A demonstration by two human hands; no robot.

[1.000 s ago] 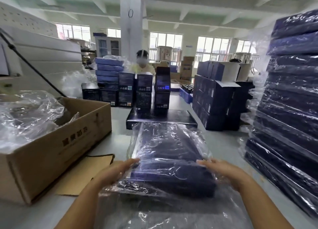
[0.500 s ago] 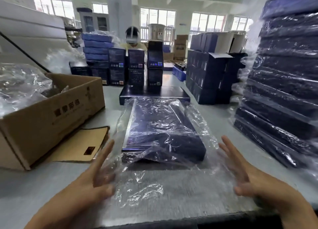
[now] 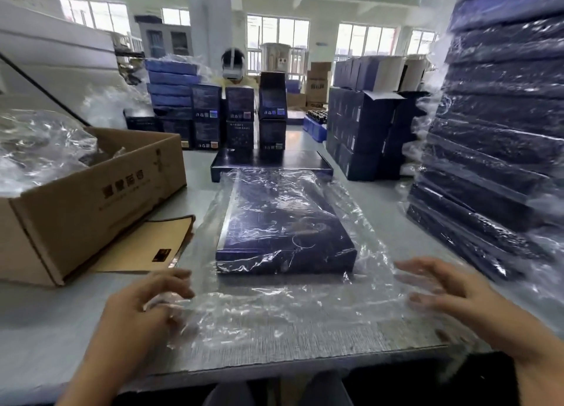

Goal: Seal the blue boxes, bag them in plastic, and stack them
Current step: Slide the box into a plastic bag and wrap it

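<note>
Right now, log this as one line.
blue box: in plastic bag, on table | left hand: touching bag | right hand: open, at bag
</note>
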